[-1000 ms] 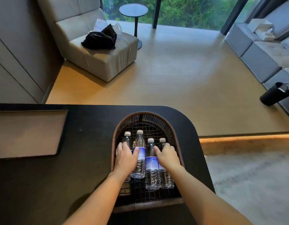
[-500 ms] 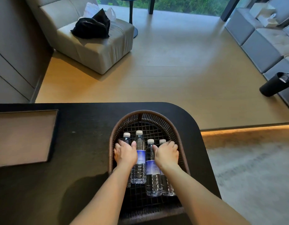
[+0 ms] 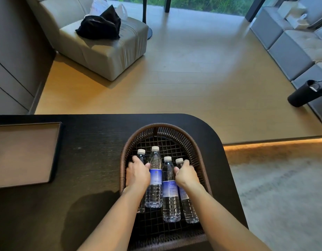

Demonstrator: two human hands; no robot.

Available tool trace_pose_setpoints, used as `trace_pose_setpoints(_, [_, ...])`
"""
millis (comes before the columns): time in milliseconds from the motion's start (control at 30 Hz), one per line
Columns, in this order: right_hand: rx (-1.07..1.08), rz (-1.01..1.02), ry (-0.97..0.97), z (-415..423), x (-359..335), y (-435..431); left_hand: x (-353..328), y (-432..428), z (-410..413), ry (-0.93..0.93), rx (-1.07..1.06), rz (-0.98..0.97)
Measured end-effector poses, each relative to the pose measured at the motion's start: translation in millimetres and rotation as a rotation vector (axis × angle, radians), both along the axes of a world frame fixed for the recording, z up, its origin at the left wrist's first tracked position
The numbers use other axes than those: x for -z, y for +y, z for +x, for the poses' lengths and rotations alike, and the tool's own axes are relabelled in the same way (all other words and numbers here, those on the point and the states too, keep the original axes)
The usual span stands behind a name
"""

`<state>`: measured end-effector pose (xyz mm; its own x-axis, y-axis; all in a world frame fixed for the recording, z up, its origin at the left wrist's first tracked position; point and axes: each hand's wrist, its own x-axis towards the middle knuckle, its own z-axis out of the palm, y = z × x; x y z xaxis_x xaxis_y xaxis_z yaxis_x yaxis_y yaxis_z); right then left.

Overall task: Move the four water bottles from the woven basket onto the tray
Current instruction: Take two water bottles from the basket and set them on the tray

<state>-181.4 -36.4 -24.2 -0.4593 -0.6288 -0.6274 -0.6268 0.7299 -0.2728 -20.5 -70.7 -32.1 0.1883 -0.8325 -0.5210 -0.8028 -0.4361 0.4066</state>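
Observation:
A brown woven basket (image 3: 124, 156) sits on the black counter, holding several clear water bottles with white caps and blue labels, lying side by side. My left hand (image 3: 137, 175) is wrapped around the leftmost bottle (image 3: 141, 156). My right hand (image 3: 186, 175) grips the rightmost bottle (image 3: 190, 209). Between my hands lie two more bottles, one to the left (image 3: 155, 178) and one to the right (image 3: 169, 192). The flat brown tray (image 3: 24, 153) with a dark rim lies at the counter's left edge, with nothing on it.
The black counter (image 3: 87, 142) has a rounded far right corner. Beyond it on the wooden floor stand a beige armchair (image 3: 102, 49) with a black bag, a grey sofa (image 3: 292, 48) and a black cylinder (image 3: 305, 96).
Both hands have closed around the outer bottles; the left moved off the second bottle onto the leftmost one. The camera has tilted down and closer.

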Motion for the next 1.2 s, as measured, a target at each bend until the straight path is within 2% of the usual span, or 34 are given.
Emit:
trace_pose_setpoints(167, [-0.019, -0.036, 0.023, -1.0, -1.3, 7.4, 0.8, 8.0, 0.9, -0.040, 0.040, -0.091])
trace_pose_setpoints(467, [-0.096, -0.222, 0.171, 7.5, -29.1, 39.4, -29.8, 63.5, 7.2, 0.216, -0.002, -0.348])
trace_pose_setpoints(667, [0.002, -0.401, 0.003, 13.1, -48.7, 73.6, -40.3, 89.8, 22.6, 0.313, 0.065, -0.422])
trace_pose_setpoints(867, [0.082, -0.489, -0.140, 11.9, -65.7, 100.9, -53.8, 108.5, 34.6, 0.324, 0.156, -0.445])
trace_pose_setpoints(1033, [0.061, -0.594, -0.122, 9.2, -79.6, 140.6, -60.3, 133.4, 46.4, 0.357, 0.097, -0.516])
trace_pose_setpoints(1200, [0.093, -0.784, -0.156, 15.0, -97.4, 180.7, -91.7, 172.9, 58.2, 0.440, 0.056, -0.656])
